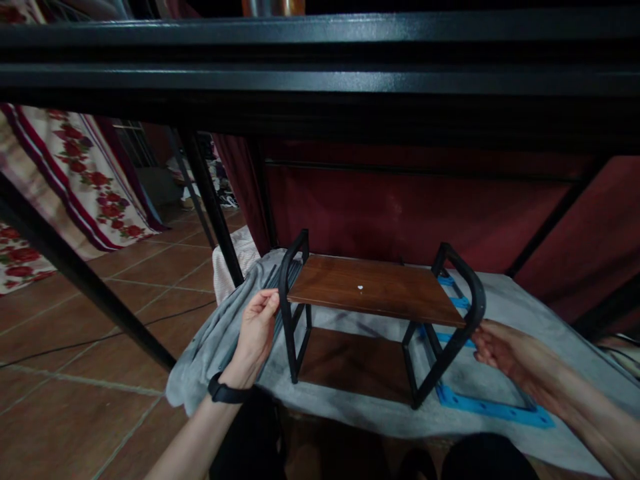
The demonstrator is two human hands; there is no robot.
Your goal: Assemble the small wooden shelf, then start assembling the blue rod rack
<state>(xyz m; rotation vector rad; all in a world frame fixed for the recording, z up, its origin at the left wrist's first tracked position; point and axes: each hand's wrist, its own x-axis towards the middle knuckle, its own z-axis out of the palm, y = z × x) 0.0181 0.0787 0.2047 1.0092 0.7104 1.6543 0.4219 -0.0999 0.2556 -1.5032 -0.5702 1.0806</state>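
We note small rack (pixel 375 288) upright on grey cloth (pixel 345 400), between both hands. Left hand (pixel 256 330) is half-curled at its left leg (grip unclear to us). Right hand (pixel 505 353) is open, fingertips touching its right leg, above blue strip (pixel 493 408).

Grip unclear: right fingers (pixel 481 345) meet rack (pixel 473 297) frame, left fingers (pixel 267 301) meet its other post. Under right fingers, blue frame (pixel 495 408) partly hidden behind rack leg. Between fingers, white speck (pixel 360 287) on shelf (pixel 390 293) too small to identify. Both forearms cut off by picture edge.
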